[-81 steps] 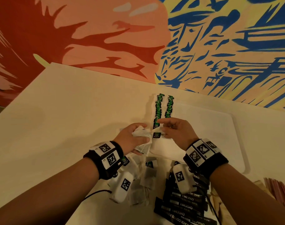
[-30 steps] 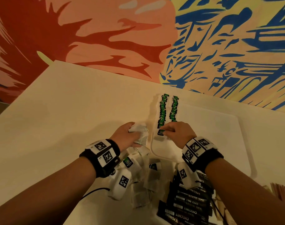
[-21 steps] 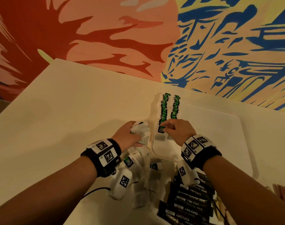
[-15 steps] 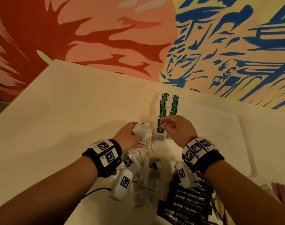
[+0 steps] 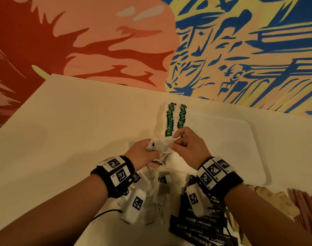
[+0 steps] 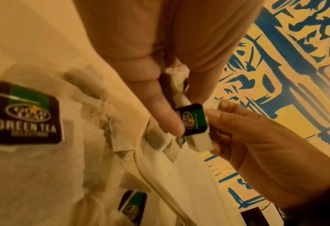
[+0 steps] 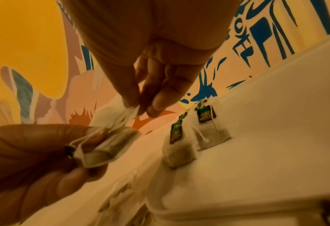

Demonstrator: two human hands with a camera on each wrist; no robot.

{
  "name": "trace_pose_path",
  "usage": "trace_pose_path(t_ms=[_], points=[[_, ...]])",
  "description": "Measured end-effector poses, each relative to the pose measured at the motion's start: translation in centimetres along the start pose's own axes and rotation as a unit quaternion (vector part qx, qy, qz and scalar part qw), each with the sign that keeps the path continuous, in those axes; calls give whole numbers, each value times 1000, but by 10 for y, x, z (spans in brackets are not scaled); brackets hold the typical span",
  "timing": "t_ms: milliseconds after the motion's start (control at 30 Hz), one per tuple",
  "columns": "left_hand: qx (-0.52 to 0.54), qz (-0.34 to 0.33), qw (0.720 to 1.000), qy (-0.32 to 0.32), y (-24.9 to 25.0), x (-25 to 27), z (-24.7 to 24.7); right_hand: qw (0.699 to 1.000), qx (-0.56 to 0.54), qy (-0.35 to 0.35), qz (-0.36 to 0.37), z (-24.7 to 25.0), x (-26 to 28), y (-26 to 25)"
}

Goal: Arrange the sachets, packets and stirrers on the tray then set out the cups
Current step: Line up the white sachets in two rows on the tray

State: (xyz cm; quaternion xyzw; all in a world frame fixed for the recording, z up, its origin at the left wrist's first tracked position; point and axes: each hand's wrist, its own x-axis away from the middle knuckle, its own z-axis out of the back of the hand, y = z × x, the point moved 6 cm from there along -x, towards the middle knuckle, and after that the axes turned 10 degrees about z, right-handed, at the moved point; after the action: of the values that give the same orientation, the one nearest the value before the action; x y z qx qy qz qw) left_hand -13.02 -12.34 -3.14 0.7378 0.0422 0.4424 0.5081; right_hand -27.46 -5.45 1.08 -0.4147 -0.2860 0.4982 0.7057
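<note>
Two hands: left hand [image 5: 144,155] grips a bunch of tea bags [image 5: 161,144]; right hand [image 5: 189,144] pinches one bag's corner.
Tea bags: held just above the tray [image 5: 222,148], near its left edge.
Two rows [image 5: 176,119]: lying on the tray.
Black packets [image 5: 199,226]: on the table [image 5: 71,130], in front of the tray.

Bare forearms wear black wristbands [image 5: 116,178] carrying white blocks printed with black square markers.

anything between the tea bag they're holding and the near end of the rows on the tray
Nothing visible. Both the left hand and right hand pinch the tea bag above the tray, just short of the two tea bag rows; the tray surface beneath looks bare.
</note>
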Motion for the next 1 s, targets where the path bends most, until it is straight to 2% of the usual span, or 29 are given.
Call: trace_pose_path(t_ms=[67, 233, 300, 400, 533, 600, 667, 833, 1000], points=[[13, 4, 1000, 2, 0, 0, 0, 1000, -9, -8, 25, 3, 4, -3], [11, 10, 1000, 9, 2, 0, 2, 992, 55, -92, 63, 5, 12, -8], [9, 16, 1000, 18, 1, -1, 4, 990, 88, -85, 65, 11, 10, -3], [-1, 18, 999, 39, -1, -2, 9, 986, 152, -33, 56, 28, 4, 5], [-3, 13, 998, 54, 0, -2, 16, 959, 268, -59, 62, 41, -1, 16], [2, 11, 998, 62, 1, -3, 18, 953, 290, -60, 59, 46, -2, 20], [8, 9, 998, 69, 2, -4, 20, 951, 292, -89, 57, 45, -4, 21], [9, 2, 998, 70, 6, -6, 21, 942, 272, -196, -13, 35, -5, 23], [5, 2, 998, 63, 7, -5, 21, 948, 256, -178, -68, 29, -17, 37]])
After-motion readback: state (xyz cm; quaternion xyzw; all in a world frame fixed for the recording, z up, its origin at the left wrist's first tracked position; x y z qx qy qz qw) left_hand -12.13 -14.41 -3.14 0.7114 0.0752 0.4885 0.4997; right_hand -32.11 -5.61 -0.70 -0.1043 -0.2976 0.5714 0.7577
